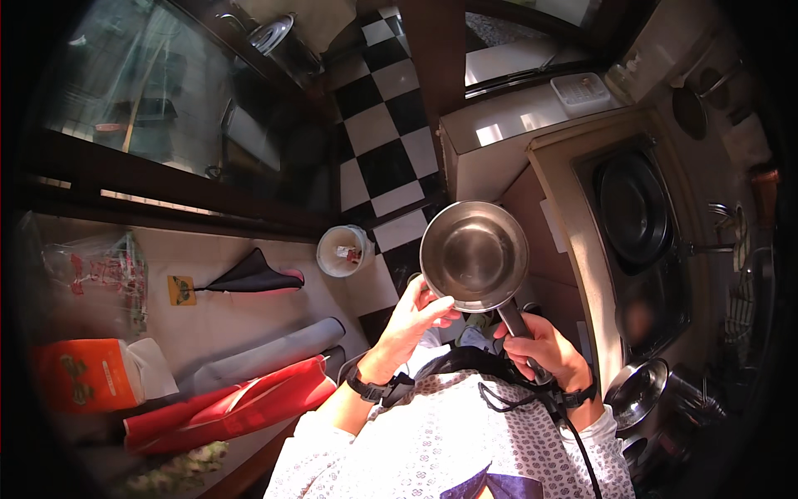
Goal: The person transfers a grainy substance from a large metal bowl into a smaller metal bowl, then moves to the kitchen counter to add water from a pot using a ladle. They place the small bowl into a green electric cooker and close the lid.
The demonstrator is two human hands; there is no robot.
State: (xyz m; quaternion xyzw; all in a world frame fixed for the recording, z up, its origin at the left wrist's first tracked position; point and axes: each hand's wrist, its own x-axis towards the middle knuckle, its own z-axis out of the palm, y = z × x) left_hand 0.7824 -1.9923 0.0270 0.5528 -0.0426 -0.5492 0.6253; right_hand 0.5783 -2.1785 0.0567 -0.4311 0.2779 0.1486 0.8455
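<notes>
A stainless steel saucepan (475,257) is held in front of my body, its inside facing up to the camera. My right hand (540,349) is closed around its long handle. At the pan's lower left rim, my left hand (416,315) touches the metal with its thumb and fingertips; the fingers under the rim are partly hidden. Both wrists wear black straps, and a dark cord hangs by the right one.
A dark pan (634,209) rests on the stove at right, with a metal bowl (637,394) below it. A white bucket (343,251) stands left of the saucepan. The left counter (249,324) holds rolled material, an orange packet (87,375) and a dark cloth item (255,276).
</notes>
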